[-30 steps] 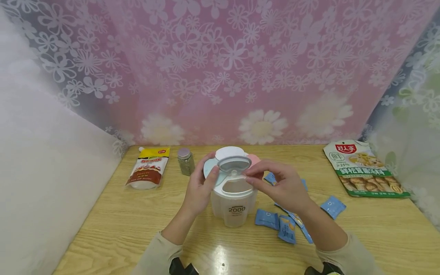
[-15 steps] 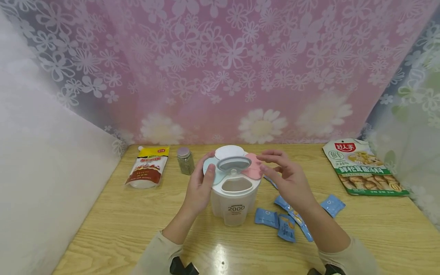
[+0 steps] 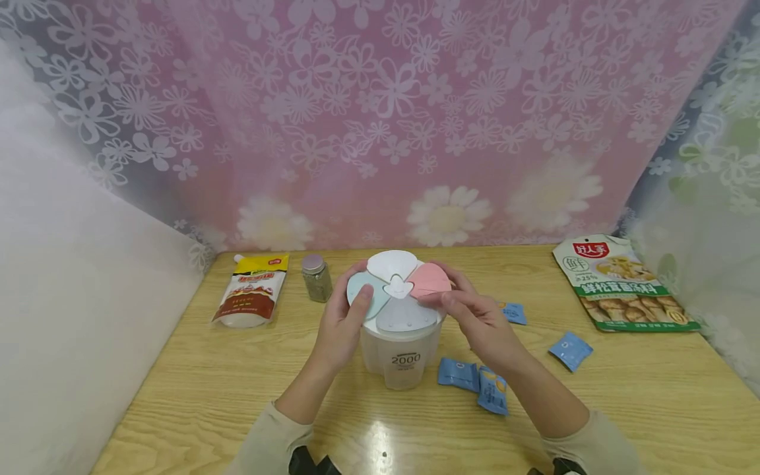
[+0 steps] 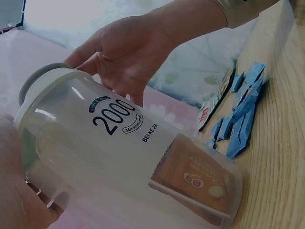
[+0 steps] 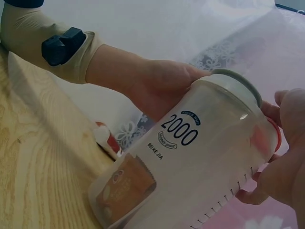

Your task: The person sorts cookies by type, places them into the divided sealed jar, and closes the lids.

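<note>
A translucent storage canister (image 3: 406, 359) marked 2000 stands on the table, topped by white, blue, pink and grey petal-shaped lids. Its grey front lid (image 3: 406, 315) lies flat over the front compartment. Through that compartment's wall a brown packet (image 4: 194, 179) shows at the bottom. My left hand (image 3: 340, 323) grips the canister's left side, thumb on the blue lid (image 3: 363, 295). At the right side, my right hand (image 3: 483, 323) touches the top near the pink lid (image 3: 431, 280), its fingers loosely bent. In the right wrist view those fingers (image 5: 288, 157) are partly cut off by the frame.
Several blue packets (image 3: 458, 374) lie right of the canister, some behind my right hand. A mushroom seasoning pouch (image 3: 623, 284) lies at the back right. At the back left are a spouted pouch (image 3: 251, 290) and a small glass jar (image 3: 317, 278) with a mauve cap.
The grey front lid has swung down from upright to flat. My right hand moved away to the right, then came back to the pink lid's edge. The left hand keeps its hold.
</note>
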